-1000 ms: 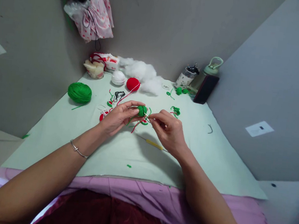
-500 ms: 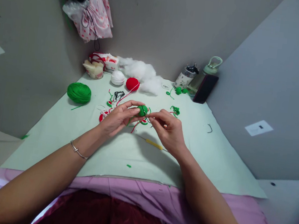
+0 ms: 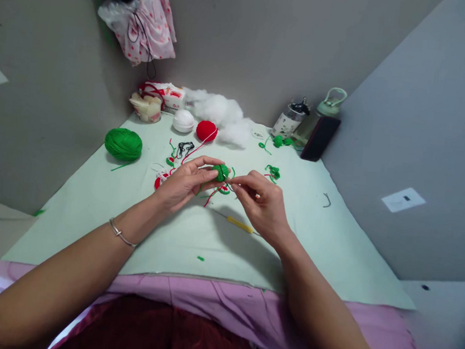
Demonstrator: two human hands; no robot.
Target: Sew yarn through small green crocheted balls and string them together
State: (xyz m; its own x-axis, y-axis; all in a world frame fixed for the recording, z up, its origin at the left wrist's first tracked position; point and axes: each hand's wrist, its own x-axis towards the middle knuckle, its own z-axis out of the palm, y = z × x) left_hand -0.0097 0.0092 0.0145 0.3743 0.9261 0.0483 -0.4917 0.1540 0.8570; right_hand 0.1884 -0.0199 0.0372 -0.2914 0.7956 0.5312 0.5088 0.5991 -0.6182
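My left hand [image 3: 184, 186] is closed round a small green crocheted ball [image 3: 220, 172], thumb on its near side. Dark thread crosses the ball, and a green tail hangs below it. Close by on the right, my right hand [image 3: 260, 203] pinches a thin needle [image 3: 228, 180] at the ball's side; its details are too small to make out. Dark thread trails under those fingertips. Just beneath the hands lies a red, white and green crocheted piece [image 3: 224, 189]. A crochet hook with a yellow handle [image 3: 239, 224] rests on the cloth below my right hand.
A green yarn ball [image 3: 123, 144] sits at left. Farther back are white yarn [image 3: 183, 121], red yarn [image 3: 206, 131] and white stuffing [image 3: 218, 111]. A phone [image 3: 320, 138] leans against a bottle [image 3: 332, 103] at back right. Green scraps [image 3: 273, 172] lie right of the hands.
The green ball has shifted very slightly left in my left hand. Both hands otherwise keep the same hold and place.
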